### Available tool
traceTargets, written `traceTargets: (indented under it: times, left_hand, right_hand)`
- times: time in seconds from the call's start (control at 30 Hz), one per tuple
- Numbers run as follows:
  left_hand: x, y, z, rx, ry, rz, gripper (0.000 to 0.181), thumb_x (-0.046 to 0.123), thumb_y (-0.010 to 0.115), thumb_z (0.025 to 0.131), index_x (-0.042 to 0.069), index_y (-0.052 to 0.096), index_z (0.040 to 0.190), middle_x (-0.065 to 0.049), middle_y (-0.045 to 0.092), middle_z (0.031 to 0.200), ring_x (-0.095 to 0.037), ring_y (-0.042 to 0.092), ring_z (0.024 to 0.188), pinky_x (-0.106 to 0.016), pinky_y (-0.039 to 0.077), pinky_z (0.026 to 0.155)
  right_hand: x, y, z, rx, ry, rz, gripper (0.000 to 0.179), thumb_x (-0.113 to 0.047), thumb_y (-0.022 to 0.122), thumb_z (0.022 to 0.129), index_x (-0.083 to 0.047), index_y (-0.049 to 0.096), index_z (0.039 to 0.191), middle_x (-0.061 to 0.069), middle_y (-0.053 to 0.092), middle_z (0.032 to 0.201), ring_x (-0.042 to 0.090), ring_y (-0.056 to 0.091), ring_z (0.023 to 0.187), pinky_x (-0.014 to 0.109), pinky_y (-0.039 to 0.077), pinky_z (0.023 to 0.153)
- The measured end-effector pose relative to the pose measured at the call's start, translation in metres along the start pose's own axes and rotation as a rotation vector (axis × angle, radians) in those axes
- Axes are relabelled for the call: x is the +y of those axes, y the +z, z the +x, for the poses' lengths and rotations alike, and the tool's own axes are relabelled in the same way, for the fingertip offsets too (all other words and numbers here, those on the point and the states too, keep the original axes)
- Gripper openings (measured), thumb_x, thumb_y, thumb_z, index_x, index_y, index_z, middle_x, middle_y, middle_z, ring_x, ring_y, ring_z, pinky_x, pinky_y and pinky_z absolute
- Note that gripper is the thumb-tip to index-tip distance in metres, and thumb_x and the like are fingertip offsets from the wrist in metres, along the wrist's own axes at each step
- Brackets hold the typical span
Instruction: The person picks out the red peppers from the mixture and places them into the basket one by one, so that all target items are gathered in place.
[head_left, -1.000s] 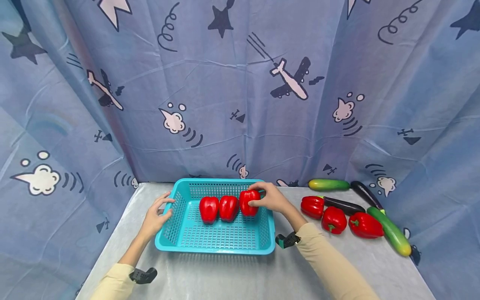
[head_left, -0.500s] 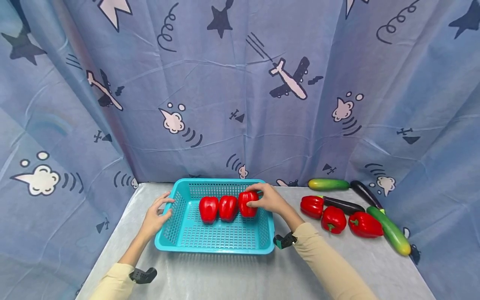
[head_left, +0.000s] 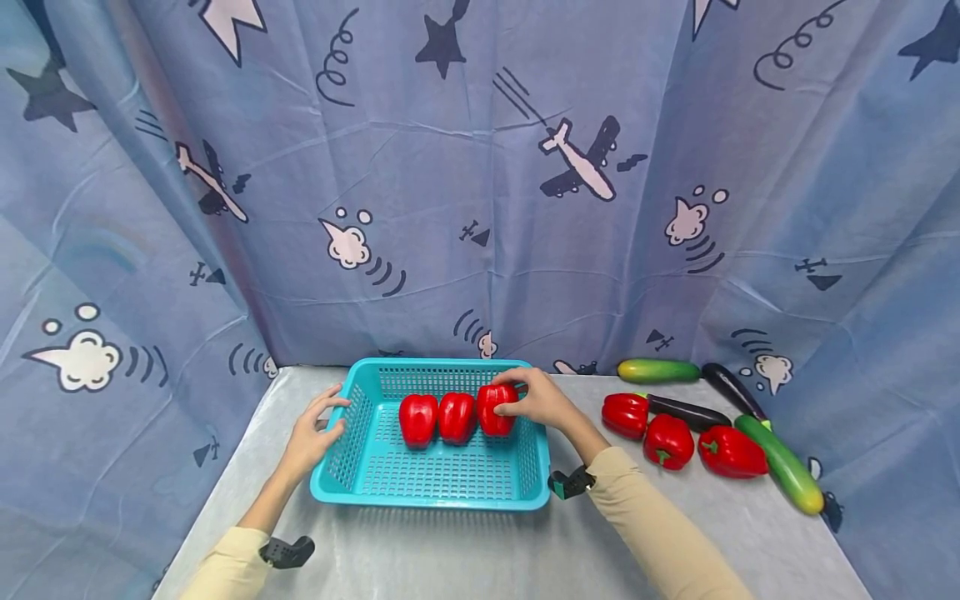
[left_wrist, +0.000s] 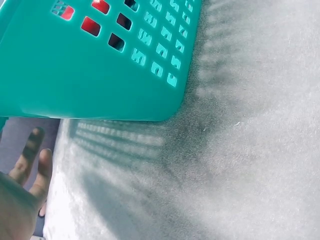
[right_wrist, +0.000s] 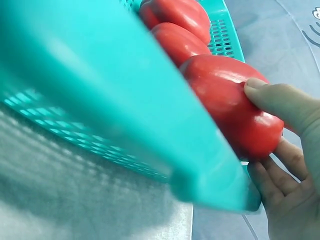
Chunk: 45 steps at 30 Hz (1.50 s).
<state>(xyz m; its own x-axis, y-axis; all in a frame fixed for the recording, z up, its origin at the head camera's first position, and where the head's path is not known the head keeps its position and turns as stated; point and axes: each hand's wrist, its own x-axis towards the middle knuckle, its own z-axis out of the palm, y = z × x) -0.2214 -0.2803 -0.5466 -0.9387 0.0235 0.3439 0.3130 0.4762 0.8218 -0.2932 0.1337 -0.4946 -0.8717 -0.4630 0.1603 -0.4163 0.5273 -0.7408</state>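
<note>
A turquoise plastic basket (head_left: 427,502) stands on the table with three red bell peppers in a row. My right hand (head_left: 542,398) reaches over its right rim and grips the rightmost bell pepper (head_left: 495,410) between thumb and fingers. In the right wrist view, the thumb presses on that pepper's side and the fingers go behind it. The middle bell pepper (head_left: 457,417) and the left bell pepper (head_left: 417,420) sit beside it. At the basket's left rim, my left hand (head_left: 306,437) has its fingers spread; in the left wrist view they are apart from the basket's wall.
On the right of the table (head_left: 600,550) lie several red bell peppers (head_left: 668,441). Around them are an eggplant (head_left: 687,411), another eggplant (head_left: 731,387), a green cucumber (head_left: 658,370) and a longer cucumber (head_left: 782,463). A blue patterned curtain (head_left: 450,208) rises behind the table.
My right hand has moved slightly left with the rightmost bell pepper, which now sits closer to the middle one. The left hand and the basket have stayed in place.
</note>
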Motion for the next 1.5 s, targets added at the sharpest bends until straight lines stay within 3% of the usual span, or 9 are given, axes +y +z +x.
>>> traceTargets:
  times: [0.27, 0.47, 0.6, 0.8, 1.0, 1.27, 1.5]
  left_hand:
    - [0.0, 0.001, 0.0, 0.0, -0.023, 0.011, 0.032, -0.012, 0.064, 0.091, -0.005, 0.065, 0.122, -0.026, 0.04, 0.153, -0.042, 0.043, 0.136, -0.036, 0.053, 0.089]
    - [0.0, 0.003, 0.0, 0.011, 0.008, -0.007, 0.034, -0.014, 0.066, 0.088, -0.007, 0.064, 0.122, -0.03, 0.04, 0.151, -0.047, 0.043, 0.134, -0.051, 0.053, 0.089]
    - [0.003, 0.003, 0.0, 0.005, -0.002, 0.0, 0.034, -0.013, 0.065, 0.089, -0.006, 0.064, 0.122, -0.027, 0.04, 0.152, -0.045, 0.042, 0.136, -0.042, 0.053, 0.089]
    - [0.006, 0.002, 0.0, -0.009, -0.018, -0.001, 0.032, -0.011, 0.063, 0.091, -0.005, 0.064, 0.123, -0.023, 0.04, 0.153, -0.042, 0.042, 0.137, -0.032, 0.051, 0.089]
    - [0.003, 0.002, 0.0, -0.009, -0.008, -0.002, 0.033, -0.011, 0.063, 0.091, -0.005, 0.064, 0.123, -0.025, 0.04, 0.153, -0.043, 0.041, 0.137, -0.032, 0.052, 0.089]
    - [0.001, 0.001, 0.0, -0.005, -0.015, 0.004, 0.032, -0.012, 0.063, 0.091, -0.004, 0.064, 0.123, -0.023, 0.039, 0.154, -0.042, 0.041, 0.137, -0.046, 0.052, 0.091]
    - [0.001, 0.0, -0.002, -0.005, -0.011, 0.006, 0.033, -0.012, 0.063, 0.091, -0.004, 0.064, 0.123, -0.024, 0.039, 0.154, -0.043, 0.042, 0.136, -0.032, 0.052, 0.089]
  right_hand:
    - [-0.003, 0.0, 0.0, -0.016, 0.017, -0.01, 0.037, -0.008, 0.086, 0.081, -0.005, 0.074, 0.116, 0.008, 0.069, 0.113, 0.03, 0.063, 0.104, 0.045, 0.058, 0.084]
    - [-0.003, -0.004, 0.0, 0.001, 0.034, 0.003, 0.03, -0.004, 0.082, 0.085, 0.002, 0.073, 0.112, 0.011, 0.07, 0.111, 0.035, 0.066, 0.107, 0.051, 0.054, 0.091]
    - [-0.002, -0.006, -0.001, -0.003, 0.028, 0.035, 0.034, -0.007, 0.082, 0.086, 0.003, 0.07, 0.116, 0.015, 0.068, 0.116, 0.04, 0.063, 0.114, 0.053, 0.051, 0.095]
    - [0.008, -0.009, -0.002, -0.003, -0.062, 0.101, 0.041, -0.011, 0.081, 0.088, 0.008, 0.066, 0.121, 0.023, 0.066, 0.12, 0.043, 0.061, 0.116, 0.053, 0.049, 0.098]
    - [0.011, -0.011, -0.005, -0.005, -0.087, 0.197, 0.049, -0.013, 0.081, 0.089, 0.008, 0.062, 0.129, 0.027, 0.062, 0.128, 0.043, 0.058, 0.121, 0.054, 0.047, 0.101]
    - [0.009, -0.015, -0.009, 0.01, -0.089, 0.278, 0.054, -0.012, 0.08, 0.089, 0.008, 0.058, 0.134, 0.03, 0.058, 0.133, 0.046, 0.055, 0.123, 0.057, 0.043, 0.104]
    - [0.007, -0.024, -0.018, 0.035, -0.065, 0.323, 0.047, -0.011, 0.077, 0.092, 0.003, 0.059, 0.134, 0.023, 0.06, 0.134, 0.042, 0.056, 0.124, 0.053, 0.045, 0.103]
